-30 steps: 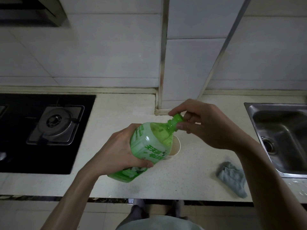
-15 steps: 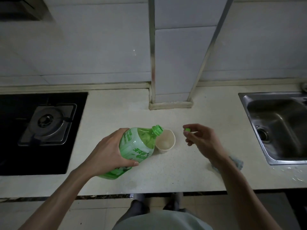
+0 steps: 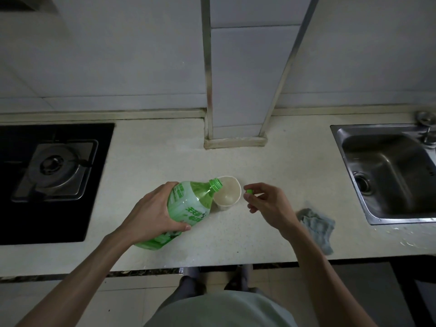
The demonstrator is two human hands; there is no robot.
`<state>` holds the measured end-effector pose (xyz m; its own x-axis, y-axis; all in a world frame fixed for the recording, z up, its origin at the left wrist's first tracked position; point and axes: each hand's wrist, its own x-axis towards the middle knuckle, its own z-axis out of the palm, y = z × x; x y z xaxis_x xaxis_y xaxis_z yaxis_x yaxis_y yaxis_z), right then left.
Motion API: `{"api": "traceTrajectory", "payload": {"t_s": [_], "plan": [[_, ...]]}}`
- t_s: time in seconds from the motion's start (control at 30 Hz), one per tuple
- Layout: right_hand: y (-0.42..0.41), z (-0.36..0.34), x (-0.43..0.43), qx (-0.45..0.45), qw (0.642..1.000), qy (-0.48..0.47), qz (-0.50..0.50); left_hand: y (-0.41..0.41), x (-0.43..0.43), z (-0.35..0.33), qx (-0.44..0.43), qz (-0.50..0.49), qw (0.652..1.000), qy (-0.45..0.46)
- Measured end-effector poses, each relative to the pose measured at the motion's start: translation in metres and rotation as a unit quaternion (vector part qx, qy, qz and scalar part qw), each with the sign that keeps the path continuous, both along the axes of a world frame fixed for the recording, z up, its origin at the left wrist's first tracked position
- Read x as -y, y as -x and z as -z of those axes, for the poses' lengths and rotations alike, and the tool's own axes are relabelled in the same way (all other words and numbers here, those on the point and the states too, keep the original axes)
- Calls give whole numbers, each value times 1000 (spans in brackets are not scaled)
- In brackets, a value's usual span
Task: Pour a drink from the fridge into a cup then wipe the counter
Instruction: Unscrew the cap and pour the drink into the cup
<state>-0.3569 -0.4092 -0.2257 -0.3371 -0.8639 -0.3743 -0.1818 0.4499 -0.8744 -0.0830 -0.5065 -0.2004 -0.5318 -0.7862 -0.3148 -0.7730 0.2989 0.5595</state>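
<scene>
Pouring step, just about to start I'd say. Left hand (image 3: pixel 153 213) is wrapped round the bottle (image 3: pixel 188 208), which is tipped over with its open mouth right at the rim of the cup (image 3: pixel 227 193), mid-worktop (image 3: pixel 283 166) and closer to the front edge. Right hand (image 3: pixel 266 204) hovers just beside the cup, pinching the cap (image 3: pixel 249 191) in its fingertips. Can't tell if anything's flowing yet. Next it needs more tilt, slowly, mouth kept over the cup. The cloth (image 3: pixel 317 226) waits near the front edge, by the sink (image 3: pixel 349 166).
</scene>
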Motion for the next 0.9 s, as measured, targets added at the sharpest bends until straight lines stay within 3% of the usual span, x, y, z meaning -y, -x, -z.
{"api": "traceTrajectory", "payload": {"t_s": [0.9], "plan": [[7,11,-3,-14,1000,-11,-1,3,2,-2,11,17,1000,0]]}}
